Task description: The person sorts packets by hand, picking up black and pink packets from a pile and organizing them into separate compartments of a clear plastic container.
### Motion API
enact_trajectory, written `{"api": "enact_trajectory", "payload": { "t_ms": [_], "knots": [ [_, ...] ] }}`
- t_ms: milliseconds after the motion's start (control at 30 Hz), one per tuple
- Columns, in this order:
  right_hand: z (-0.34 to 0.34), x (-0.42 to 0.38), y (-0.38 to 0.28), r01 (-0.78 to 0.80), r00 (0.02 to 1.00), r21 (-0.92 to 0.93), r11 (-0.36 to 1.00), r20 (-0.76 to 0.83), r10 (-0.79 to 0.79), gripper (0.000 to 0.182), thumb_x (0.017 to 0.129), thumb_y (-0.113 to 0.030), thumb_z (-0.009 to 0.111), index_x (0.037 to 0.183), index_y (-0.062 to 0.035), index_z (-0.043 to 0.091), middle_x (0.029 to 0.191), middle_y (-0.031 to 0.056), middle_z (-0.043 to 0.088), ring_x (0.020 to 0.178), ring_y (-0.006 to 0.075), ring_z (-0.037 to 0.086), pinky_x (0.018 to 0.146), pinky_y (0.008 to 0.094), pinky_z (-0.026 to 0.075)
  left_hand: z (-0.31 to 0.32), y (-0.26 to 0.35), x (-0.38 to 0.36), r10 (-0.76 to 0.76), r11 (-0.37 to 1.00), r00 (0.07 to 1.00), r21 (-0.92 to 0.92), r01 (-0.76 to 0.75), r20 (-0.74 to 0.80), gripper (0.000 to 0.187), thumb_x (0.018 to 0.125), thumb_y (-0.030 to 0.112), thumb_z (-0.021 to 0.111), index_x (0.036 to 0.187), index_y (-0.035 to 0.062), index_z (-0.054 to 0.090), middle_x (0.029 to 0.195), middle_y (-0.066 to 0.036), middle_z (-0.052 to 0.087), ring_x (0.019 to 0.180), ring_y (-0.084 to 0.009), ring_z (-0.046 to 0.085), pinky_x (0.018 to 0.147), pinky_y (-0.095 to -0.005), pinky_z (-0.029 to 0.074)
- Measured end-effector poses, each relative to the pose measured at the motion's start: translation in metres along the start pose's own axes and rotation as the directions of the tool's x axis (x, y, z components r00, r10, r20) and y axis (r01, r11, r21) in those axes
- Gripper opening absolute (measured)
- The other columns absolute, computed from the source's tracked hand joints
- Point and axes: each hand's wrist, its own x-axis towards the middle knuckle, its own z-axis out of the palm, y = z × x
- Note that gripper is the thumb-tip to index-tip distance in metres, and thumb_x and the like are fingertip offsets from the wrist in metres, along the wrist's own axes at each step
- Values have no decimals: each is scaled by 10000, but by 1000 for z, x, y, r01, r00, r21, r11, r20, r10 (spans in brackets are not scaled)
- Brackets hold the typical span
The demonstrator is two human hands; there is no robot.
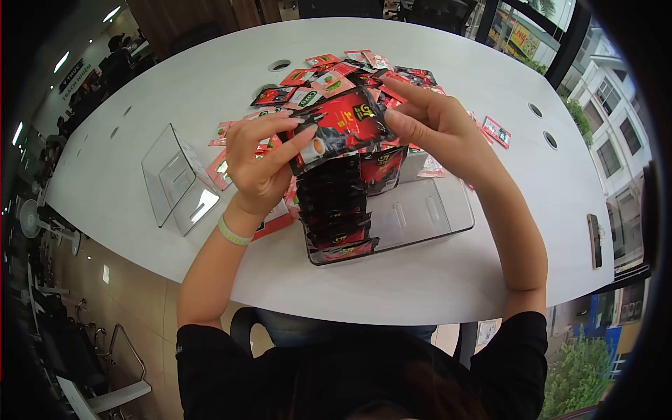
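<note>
A black and red coffee sachet (pixel 344 120) is held up between my two hands, its printed front facing me. My left hand (pixel 260 157) pinches its left end, fingers over the front. At the right end, my right hand (pixel 444 126) grips the edge with the thumb, its other fingers raised behind. Below sits a clear plastic bin (pixel 427 210). A packed row of black sachets (pixel 332 203) fills its left side, and another coffee sachet (pixel 382 171) stands at the back beside that row.
Behind my hands lies a heap of red, black and pink sachets (pixel 336 84). A second clear bin (pixel 168 178) stands to the left, near a red box (pixel 274 222) partly hidden by my left arm. A phone (pixel 595 241) lies by the white table's (pixel 553 189) right edge.
</note>
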Motion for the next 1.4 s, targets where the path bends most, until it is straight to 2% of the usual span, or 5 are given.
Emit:
{"api": "enact_trajectory", "payload": {
  "t_ms": [200,367,567,867,1400],
  "knots": [
    [1,-1,-12,97,995,267,959,10,-104,432,856,7,671,1266,56,542,976,105,711,888,119,674,812,246,534,-14,10,25,161,984,986,84,-157,-41,412,697,130,782,1103,152,715,1116,-33,606,1042,-222,591,872,-332,408],
    [-52,-6,-17,157,925,-113,981,364,-106,98,806,57,699,857,40,617,820,50,678,766,101,640,708,253,535,-4,-16,5,-120,992,992,30,121,-33,434,814,204,751,1215,90,628,1282,-99,548,1155,-251,515,954,-378,381],
    [-15,-10,2,336,938,-740,583,317,-139,232,724,-104,744,760,1,541,824,102,566,823,307,560,718,414,456,12,-60,-51,-581,806,731,377,456,358,535,853,401,676,1275,88,577,1323,-160,506,1199,-330,492,1015,-483,345],
    [2,-4,19,437,898,-713,549,315,-306,466,685,-177,793,1061,-71,540,1062,107,585,939,295,599,730,411,490,15,-70,-74,-766,640,387,558,528,512,783,868,618,541,1381,30,471,1444,-228,407,1374,-386,331,1093,-574,244],
    [11,-1,37,451,892,-760,468,372,-256,516,718,-394,776,1095,-99,583,704,93,638,660,289,638,529,400,448,15,-56,-62,-608,793,527,494,357,594,601,843,627,581,1251,189,643,1443,-147,442,1367,-334,347,1095,-593,150]
  ]
}}
